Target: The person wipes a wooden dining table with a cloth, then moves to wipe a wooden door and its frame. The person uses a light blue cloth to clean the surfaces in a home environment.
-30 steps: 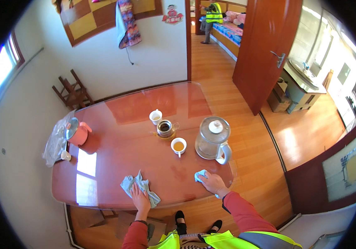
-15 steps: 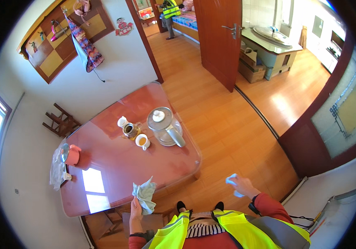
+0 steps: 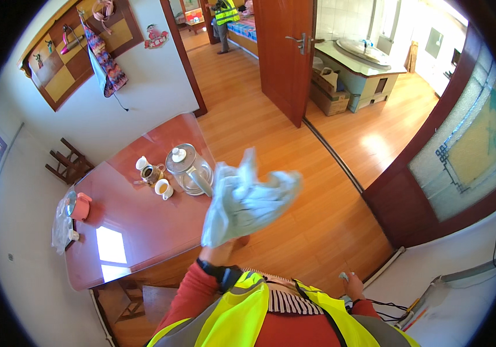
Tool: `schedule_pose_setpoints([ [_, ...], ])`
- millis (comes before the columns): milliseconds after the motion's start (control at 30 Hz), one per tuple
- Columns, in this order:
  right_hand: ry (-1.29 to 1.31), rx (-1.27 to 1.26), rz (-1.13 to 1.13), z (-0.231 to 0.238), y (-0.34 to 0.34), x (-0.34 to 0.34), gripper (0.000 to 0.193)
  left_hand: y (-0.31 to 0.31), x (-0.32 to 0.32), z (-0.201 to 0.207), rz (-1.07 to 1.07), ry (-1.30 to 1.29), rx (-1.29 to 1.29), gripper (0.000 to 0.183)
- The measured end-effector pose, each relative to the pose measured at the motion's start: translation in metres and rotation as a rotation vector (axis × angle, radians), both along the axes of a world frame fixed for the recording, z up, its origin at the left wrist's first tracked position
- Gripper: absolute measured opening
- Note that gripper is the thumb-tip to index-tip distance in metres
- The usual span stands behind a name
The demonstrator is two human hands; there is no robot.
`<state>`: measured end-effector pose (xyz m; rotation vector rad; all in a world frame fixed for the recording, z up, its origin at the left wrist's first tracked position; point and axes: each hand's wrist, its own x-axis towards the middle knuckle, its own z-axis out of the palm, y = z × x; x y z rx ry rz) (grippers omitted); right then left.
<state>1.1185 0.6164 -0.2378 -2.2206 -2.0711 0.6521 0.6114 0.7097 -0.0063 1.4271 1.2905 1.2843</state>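
A pale blue-green cloth (image 3: 251, 199) is lifted up close before me, bunched and spread out. My left hand (image 3: 219, 252) is closed on it from below, and the cloth hides most of the fingers. Lower at the right, my right hand (image 3: 353, 286) is closed on a second light blue cloth (image 3: 343, 276), of which only a small piece shows. Behind the raised cloth stands a glass kettle (image 3: 187, 170) with a white knob, on the reddish table (image 3: 161, 231).
Beside the kettle are a small glass teapot (image 3: 152, 173), a white cup of tea (image 3: 163, 189) and another white cup (image 3: 142, 163). A pink pot (image 3: 78, 206) is at the table's left end. A wooden door (image 3: 285, 63) stands open; another person (image 3: 225, 23) is beyond the doorway.
My left hand has risen and moved right with its cloth, away from over the table's near edge. My right hand has dropped lower, still with its cloth. The view has shifted rightward.
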Motion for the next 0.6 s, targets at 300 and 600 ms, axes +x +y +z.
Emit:
schedule_pose_setpoints([
  [300,0.07,0.004,-0.263,-0.018,-0.039,0.032,0.023,0.065,0.112,0.029,-0.207,-0.255,0.019,0.049],
  [600,0.141,-0.061,-0.308,-0.018,0.021,0.052,0.022,0.199,0.155,0.025,-0.354,-0.198,0.101,0.046],
])
